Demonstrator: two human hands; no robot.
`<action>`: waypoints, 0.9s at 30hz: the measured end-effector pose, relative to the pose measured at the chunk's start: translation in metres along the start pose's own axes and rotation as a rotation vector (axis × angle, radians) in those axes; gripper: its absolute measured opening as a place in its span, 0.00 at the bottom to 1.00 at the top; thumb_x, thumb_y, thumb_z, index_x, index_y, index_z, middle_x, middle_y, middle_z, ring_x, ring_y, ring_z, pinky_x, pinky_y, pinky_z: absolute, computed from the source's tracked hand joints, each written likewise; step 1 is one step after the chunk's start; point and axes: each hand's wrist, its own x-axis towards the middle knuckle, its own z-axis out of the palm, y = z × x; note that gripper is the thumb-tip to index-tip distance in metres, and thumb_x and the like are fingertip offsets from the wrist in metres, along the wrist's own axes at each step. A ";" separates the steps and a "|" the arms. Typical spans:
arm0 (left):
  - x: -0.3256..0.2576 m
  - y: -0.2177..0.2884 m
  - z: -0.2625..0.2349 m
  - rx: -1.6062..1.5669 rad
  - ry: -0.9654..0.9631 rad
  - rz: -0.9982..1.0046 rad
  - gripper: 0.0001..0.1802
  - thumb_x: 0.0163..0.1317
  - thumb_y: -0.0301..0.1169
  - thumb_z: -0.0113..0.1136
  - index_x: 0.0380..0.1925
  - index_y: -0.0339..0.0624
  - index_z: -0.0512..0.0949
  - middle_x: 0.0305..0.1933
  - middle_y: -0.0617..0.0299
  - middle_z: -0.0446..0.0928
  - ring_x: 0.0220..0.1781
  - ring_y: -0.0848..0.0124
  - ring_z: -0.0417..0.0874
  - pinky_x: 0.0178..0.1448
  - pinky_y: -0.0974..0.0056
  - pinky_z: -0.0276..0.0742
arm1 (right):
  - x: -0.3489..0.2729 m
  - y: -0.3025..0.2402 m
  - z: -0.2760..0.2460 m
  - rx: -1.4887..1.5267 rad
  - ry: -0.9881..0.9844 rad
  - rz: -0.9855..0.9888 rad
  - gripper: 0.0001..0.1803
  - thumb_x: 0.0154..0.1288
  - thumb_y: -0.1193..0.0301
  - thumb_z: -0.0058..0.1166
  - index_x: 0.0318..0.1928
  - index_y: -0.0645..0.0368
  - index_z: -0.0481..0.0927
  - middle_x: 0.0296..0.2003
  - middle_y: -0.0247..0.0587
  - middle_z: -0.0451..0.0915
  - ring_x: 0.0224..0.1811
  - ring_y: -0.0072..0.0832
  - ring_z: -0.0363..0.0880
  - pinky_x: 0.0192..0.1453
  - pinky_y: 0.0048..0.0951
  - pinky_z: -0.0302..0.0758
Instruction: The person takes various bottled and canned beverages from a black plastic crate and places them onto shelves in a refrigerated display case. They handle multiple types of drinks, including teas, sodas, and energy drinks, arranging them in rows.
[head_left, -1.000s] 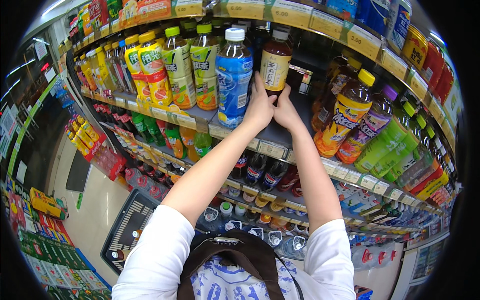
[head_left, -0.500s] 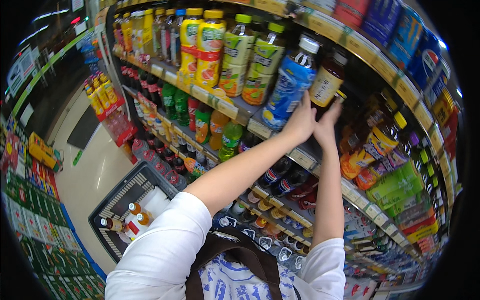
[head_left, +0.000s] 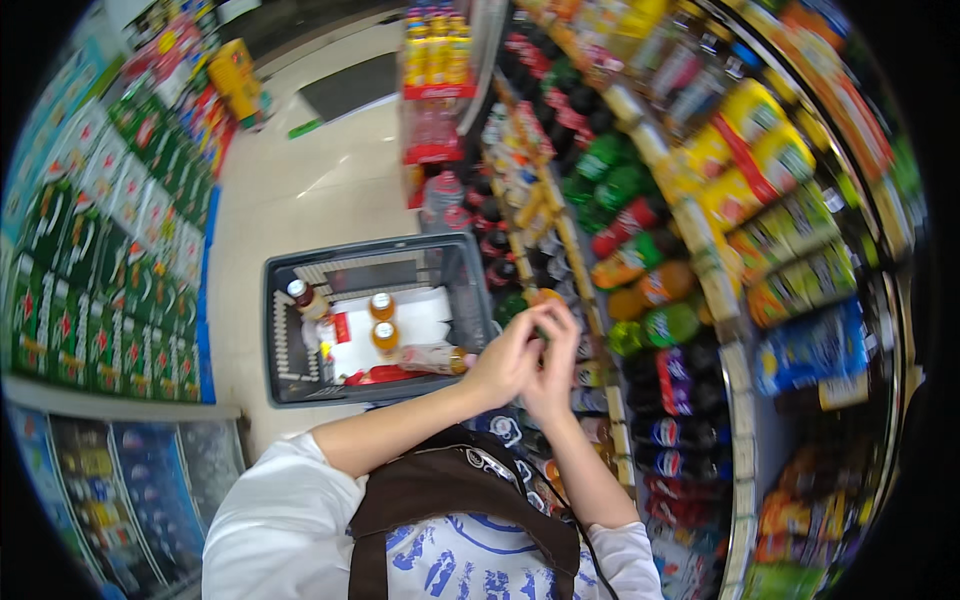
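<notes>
Both my hands are raised together in front of me, just right of a dark grey shopping basket [head_left: 375, 243]. My left hand [head_left: 505, 365] meets my right hand [head_left: 552, 370] at the fingertips, the fingers loosely bent; no bottle shows in either. Inside the basket, two orange drink bottles [head_left: 384, 335] with white caps stand upright. A dark bottle [head_left: 308, 298] leans at its left end, and a pale-labelled bottle [head_left: 428, 357] lies on its side near my left hand. A white item [head_left: 425, 312] and a red packet [head_left: 383, 375] are under and beside them.
Drink shelves [head_left: 738, 400] run along my right, with a blue-wrapped bottle [head_left: 812, 345] on an upper tier. Stacked green cartons [head_left: 105, 330] line the left, above a glass-fronted cooler [head_left: 130, 480]. Yellow bottles [head_left: 437, 55] stand in a red display ahead, past the pale floor [head_left: 300, 200].
My hands have left the bottles on the upper shelf and come down together beside the basket. The view has swung left, bringing the basket toward the middle.
</notes>
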 end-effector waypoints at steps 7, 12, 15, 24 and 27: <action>-0.094 -0.120 -0.135 0.305 0.340 -0.529 0.20 0.55 0.24 0.43 0.49 0.34 0.58 0.48 0.38 0.66 0.51 0.49 0.69 0.52 0.56 0.65 | -0.036 0.017 0.193 0.285 -0.632 0.057 0.26 0.46 0.82 0.47 0.50 0.63 0.63 0.51 0.54 0.61 0.54 0.50 0.62 0.56 0.38 0.63; -0.141 -0.198 -0.203 0.206 0.652 -0.755 0.32 0.49 0.16 0.50 0.55 0.33 0.52 0.57 0.42 0.59 0.58 0.56 0.65 0.57 0.59 0.65 | -0.073 0.010 0.285 0.390 -0.928 0.192 0.27 0.45 0.82 0.45 0.51 0.65 0.61 0.47 0.57 0.62 0.52 0.50 0.62 0.54 0.37 0.63; -0.151 -0.248 -0.246 0.328 0.763 -0.635 0.42 0.40 0.15 0.58 0.57 0.30 0.48 0.56 0.38 0.60 0.58 0.55 0.65 0.60 0.62 0.61 | -0.087 0.018 0.336 0.347 -0.936 0.274 0.33 0.44 0.83 0.45 0.55 0.69 0.54 0.51 0.60 0.59 0.55 0.53 0.59 0.58 0.38 0.60; -0.123 -0.290 -0.312 0.409 0.726 -0.584 0.42 0.40 0.21 0.63 0.55 0.35 0.52 0.47 0.48 0.69 0.49 0.63 0.74 0.51 0.66 0.69 | -0.050 0.044 0.442 0.608 -0.676 0.488 0.37 0.44 0.86 0.45 0.59 0.61 0.53 0.54 0.56 0.62 0.59 0.46 0.59 0.60 0.34 0.59; -0.128 -0.300 -0.315 0.400 0.845 -0.618 0.38 0.36 0.25 0.69 0.49 0.35 0.60 0.42 0.52 0.73 0.45 0.67 0.75 0.50 0.66 0.70 | -0.073 0.054 0.455 0.737 -0.620 0.473 0.39 0.44 0.86 0.46 0.60 0.55 0.53 0.54 0.53 0.63 0.58 0.43 0.61 0.60 0.32 0.60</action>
